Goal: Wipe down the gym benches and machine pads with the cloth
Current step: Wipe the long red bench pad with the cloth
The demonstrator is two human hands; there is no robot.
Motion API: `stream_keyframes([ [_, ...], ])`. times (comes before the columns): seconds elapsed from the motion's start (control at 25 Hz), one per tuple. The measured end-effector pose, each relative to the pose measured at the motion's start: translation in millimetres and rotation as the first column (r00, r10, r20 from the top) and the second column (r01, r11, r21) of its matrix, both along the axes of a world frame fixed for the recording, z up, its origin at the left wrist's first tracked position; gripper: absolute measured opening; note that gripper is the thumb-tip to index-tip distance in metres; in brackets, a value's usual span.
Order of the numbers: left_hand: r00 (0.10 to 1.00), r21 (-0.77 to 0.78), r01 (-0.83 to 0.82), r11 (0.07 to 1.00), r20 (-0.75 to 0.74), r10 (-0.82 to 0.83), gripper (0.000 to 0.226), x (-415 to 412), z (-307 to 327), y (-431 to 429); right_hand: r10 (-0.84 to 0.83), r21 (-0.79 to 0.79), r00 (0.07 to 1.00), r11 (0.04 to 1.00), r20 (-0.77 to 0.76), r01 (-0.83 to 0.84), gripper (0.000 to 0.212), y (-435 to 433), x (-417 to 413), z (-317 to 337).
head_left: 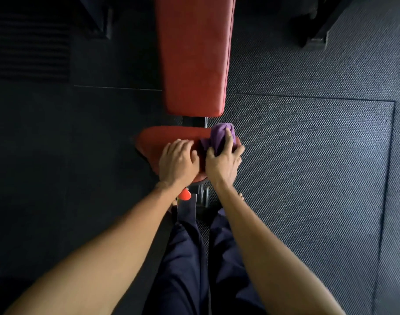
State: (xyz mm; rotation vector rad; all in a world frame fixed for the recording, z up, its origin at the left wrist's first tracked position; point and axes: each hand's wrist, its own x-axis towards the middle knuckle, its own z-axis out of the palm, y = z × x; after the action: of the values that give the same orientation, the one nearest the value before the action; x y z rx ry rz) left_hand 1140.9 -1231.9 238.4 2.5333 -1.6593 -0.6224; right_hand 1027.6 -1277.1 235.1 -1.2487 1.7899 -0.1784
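A red gym bench stands below me: a long back pad (194,55) stretching away and a short seat pad (169,137) nearer to me. My right hand (224,159) grips a bunched purple cloth (218,135) and holds it against the right end of the seat pad. My left hand (177,161) rests flat on the middle of the seat pad, fingers spread, just left of the cloth.
The bench's dark metal frame (187,208) and a red-orange knob (184,194) show under the seat, between my legs in dark trousers (185,258). Black textured rubber floor mats (308,155) lie all round. Dark machine parts (317,26) stand at the far right.
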Motion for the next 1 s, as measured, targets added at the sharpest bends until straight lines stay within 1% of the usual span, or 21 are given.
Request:
stream_keyframes([
  [0.04,1.000,0.042,0.020,0.999,0.010,-0.021,0.057,-7.3,-1.6,-2.4,-0.001,0.040,1.000,0.999,0.004,0.000,0.075,3.1,-1.0,-3.9],
  [0.08,0.999,0.073,0.026,0.997,0.041,-0.029,0.060,-12.5,-4.2,-2.7,-0.043,0.094,0.999,0.995,0.002,0.043,0.076,0.8,-2.3,-12.8],
  [0.16,0.995,0.063,0.015,0.998,0.094,-0.021,0.059,-16.3,-10.1,-0.8,-0.179,0.184,0.984,0.967,-0.013,0.178,0.077,-14.8,-4.9,-31.3],
  [0.32,0.993,0.011,-0.009,1.000,0.114,0.008,0.051,-14.5,-16.5,-0.2,-0.313,0.168,0.948,0.933,-0.054,0.318,0.071,-45.5,-1.9,-56.4],
  [0.36,0.994,0.012,-0.012,1.000,0.113,0.011,0.051,-16.0,-16.0,-0.3,-0.333,0.182,0.941,0.923,-0.067,0.339,0.071,-52.7,-2.3,-59.5],
  [0.44,0.994,0.006,-0.012,1.000,0.105,0.011,0.051,-18.2,-13.4,-0.4,-0.318,0.210,0.943,0.920,-0.098,0.332,0.072,-62.3,-5.6,-58.8],
  [0.52,0.995,-0.013,-0.020,1.000,0.099,0.022,0.051,-17.6,-12.1,-1.2,-0.241,0.190,0.967,0.948,-0.086,0.254,0.072,-59.3,-6.4,-51.2],
  [0.6,0.994,-0.029,-0.030,0.999,0.101,0.033,0.049,-15.2,-12.3,-1.3,-0.089,0.144,0.995,0.985,-0.051,0.095,0.073,-39.4,-3.9,-41.2],
  [0.68,0.995,-0.021,-0.032,0.999,0.094,0.033,0.049,-15.3,-13.5,-0.8,0.068,0.105,0.993,0.993,-0.098,-0.058,0.074,-19.3,-6.1,-36.6],
  [0.76,0.995,-0.007,-0.045,0.999,0.089,0.045,0.049,-17.6,-12.7,-2.2,0.182,0.114,0.962,0.980,-0.206,-0.161,0.072,-32.8,-10.4,-44.3],
  [0.84,0.995,-0.002,-0.055,0.998,0.083,0.055,0.048,-18.2,-12.4,-3.3,0.282,0.199,0.910,0.953,-0.304,-0.229,0.070,-63.1,-5.6,-59.2],
  [0.88,0.995,-0.010,-0.057,0.998,0.078,0.057,0.048,-17.6,-12.8,-3.9,0.331,0.238,0.886,0.935,-0.324,-0.262,0.071,-77.3,0.2,-64.1],
  [0.92,0.996,-0.016,-0.057,0.998,0.069,0.058,0.048,-16.9,-12.6,-3.8,0.372,0.254,0.873,0.919,-0.315,-0.301,0.072,-86.9,7.1,-64.9],
  [1.0,0.997,-0.009,-0.055,0.998,0.051,0.056,0.048,-15.6,-10.2,-2.3,0.443,0.199,0.862,0.893,-0.247,-0.402,0.070,-84.9,18.9,-54.8],
])
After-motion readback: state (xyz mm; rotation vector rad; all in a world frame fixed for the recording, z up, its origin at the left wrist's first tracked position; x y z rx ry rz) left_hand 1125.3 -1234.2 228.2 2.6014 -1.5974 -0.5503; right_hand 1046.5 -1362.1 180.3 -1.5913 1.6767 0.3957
